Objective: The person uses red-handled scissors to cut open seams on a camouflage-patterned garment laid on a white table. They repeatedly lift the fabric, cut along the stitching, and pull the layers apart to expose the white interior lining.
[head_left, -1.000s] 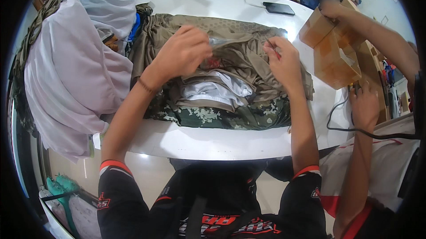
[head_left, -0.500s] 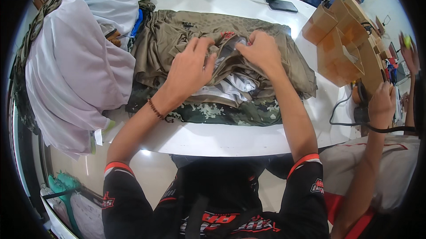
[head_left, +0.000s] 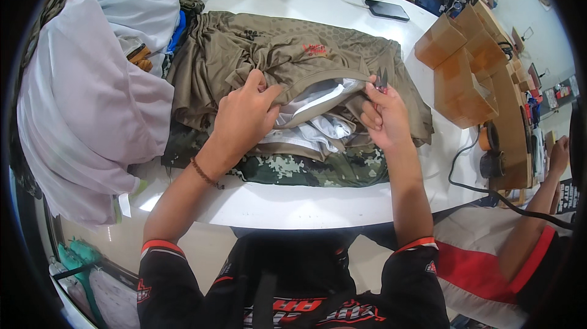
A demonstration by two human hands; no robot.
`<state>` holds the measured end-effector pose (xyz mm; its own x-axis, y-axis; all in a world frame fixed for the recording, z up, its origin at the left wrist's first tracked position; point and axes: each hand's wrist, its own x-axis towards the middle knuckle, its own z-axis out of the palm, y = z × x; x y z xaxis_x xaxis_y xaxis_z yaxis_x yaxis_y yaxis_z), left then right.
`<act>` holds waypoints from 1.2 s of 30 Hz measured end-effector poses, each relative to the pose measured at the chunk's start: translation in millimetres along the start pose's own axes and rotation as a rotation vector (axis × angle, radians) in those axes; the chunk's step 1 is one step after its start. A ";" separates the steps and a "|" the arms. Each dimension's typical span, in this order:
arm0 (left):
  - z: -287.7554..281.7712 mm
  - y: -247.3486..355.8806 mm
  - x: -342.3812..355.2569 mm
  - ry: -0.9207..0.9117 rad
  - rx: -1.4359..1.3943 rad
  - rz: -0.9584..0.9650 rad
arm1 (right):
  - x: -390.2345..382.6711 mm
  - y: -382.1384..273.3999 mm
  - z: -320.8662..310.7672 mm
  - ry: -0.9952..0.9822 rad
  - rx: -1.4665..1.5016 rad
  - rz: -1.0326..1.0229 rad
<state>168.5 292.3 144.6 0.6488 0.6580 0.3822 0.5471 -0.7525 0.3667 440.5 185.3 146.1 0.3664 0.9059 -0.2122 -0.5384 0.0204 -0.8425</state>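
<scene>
An olive-brown shirt point(head_left: 287, 54) lies spread on a white table point(head_left: 306, 207), on top of a camouflage garment point(head_left: 306, 170). My left hand point(head_left: 244, 118) pinches the shirt's bottom hem and lifts it, showing the pale inner lining point(head_left: 318, 99). My right hand point(head_left: 382, 115) holds the hem at the other side, with small dark thread snips point(head_left: 381, 77) sticking up between its fingers. White fabric point(head_left: 318, 130) shows under the lifted hem.
A big heap of pale lilac and white garments point(head_left: 79, 103) fills the left. Cardboard boxes point(head_left: 465, 66) stand at the right, a dark phone point(head_left: 387, 10) at the back. A black cable point(head_left: 471, 185) runs off the table edge. Another person's arm point(head_left: 538, 219) is at the right.
My hands drew together at the shirt's middle, then moved apart along the hem. The head view has shifted closer. The other person's arm left the boxes and dropped to the lower right.
</scene>
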 end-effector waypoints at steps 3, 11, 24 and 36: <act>9.0 -6.0 -0.4 0.126 -0.010 0.008 | -2.8 3.5 4.7 -0.073 0.106 0.059; 9.7 -24.6 18.3 0.324 -0.509 -0.329 | -4.5 -13.6 -4.4 -0.169 -0.092 0.080; 7.2 -32.2 17.0 0.252 -1.736 -0.777 | -12.5 4.8 16.2 0.188 -1.212 -0.543; 21.9 -29.6 10.3 0.147 -1.591 -0.657 | -8.0 3.4 28.0 0.159 0.115 -0.046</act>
<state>170.6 320.7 119.1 0.4491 0.8842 -0.1283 -0.3966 0.3260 0.8582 414.5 190.0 158.7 0.5026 0.8252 -0.2579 -0.5983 0.1167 -0.7927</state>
